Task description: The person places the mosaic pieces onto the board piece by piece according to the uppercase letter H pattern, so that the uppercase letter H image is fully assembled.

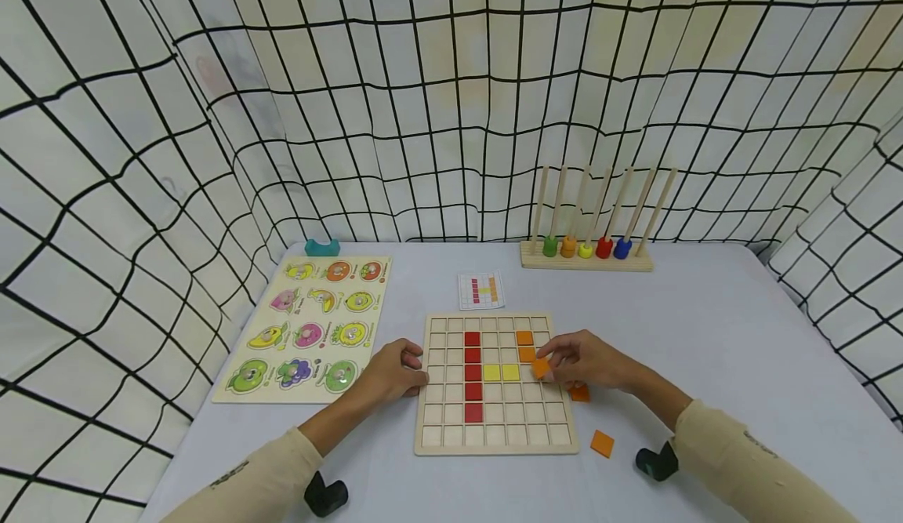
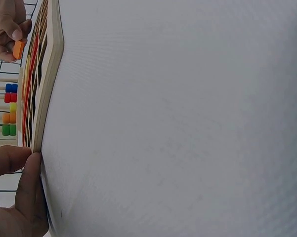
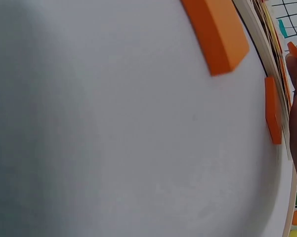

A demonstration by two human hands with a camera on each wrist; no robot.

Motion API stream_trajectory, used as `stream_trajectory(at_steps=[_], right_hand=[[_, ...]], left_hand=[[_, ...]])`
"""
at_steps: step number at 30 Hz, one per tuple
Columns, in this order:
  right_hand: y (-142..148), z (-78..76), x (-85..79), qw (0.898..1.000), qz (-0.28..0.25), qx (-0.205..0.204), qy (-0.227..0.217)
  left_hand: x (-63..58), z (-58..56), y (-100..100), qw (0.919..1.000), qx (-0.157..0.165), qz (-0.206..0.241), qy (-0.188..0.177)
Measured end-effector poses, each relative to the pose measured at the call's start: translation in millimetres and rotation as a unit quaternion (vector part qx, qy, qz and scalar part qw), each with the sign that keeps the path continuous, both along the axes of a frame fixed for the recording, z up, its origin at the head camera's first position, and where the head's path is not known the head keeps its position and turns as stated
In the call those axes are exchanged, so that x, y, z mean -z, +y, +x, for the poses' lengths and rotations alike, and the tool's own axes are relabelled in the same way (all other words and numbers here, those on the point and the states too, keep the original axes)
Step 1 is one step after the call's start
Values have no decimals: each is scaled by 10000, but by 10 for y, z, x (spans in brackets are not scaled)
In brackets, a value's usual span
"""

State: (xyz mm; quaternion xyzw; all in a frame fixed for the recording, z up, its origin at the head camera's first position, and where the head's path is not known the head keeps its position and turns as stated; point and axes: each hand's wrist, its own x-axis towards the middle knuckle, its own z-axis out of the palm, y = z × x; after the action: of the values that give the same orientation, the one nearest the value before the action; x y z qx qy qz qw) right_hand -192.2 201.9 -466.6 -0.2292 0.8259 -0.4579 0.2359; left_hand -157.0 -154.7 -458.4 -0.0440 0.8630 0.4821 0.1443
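Note:
A wooden grid board (image 1: 497,437) lies on the table with a column of red tiles (image 1: 473,374), two yellow tiles (image 1: 501,372) and two orange tiles (image 1: 525,346) in its cells. My left hand (image 1: 395,368) is at the board's left edge; the left wrist view shows thumb and finger pinching the rim (image 2: 48,74). Over the right side of the board, my right hand (image 1: 582,360) pinches a small orange square tile (image 1: 540,368), held tilted. One loose orange tile (image 1: 580,394) sits by the board's right edge, partly behind that hand. Another orange tile (image 1: 603,443) lies nearer the front.
Behind the board is a printed pattern card (image 1: 481,292). A fruit puzzle board (image 1: 310,327) stands to the left, with a teal object (image 1: 322,248) beyond it. At the back right is a peg rack (image 1: 587,256) with coloured beads. Black netting surrounds the table.

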Motion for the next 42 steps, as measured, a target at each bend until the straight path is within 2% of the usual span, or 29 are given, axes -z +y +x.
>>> stream_trajectory(at_steps=[10,17,24,42], right_hand=[[-124,-11,10,9996,240,47,129],[-179,-18,39,9992,142,-34,376],[-230,-23,30,9973,435,50,593],[-264,-25,12,9964,639,293,480]], left_hand=[[-11,3,6,10000,8,-9,-3],[4,-4,3,10000,-22,-39,-22],[-1,0,4,10000,-3,-48,-35],[-15,18,6,10000,10,-7,5]])
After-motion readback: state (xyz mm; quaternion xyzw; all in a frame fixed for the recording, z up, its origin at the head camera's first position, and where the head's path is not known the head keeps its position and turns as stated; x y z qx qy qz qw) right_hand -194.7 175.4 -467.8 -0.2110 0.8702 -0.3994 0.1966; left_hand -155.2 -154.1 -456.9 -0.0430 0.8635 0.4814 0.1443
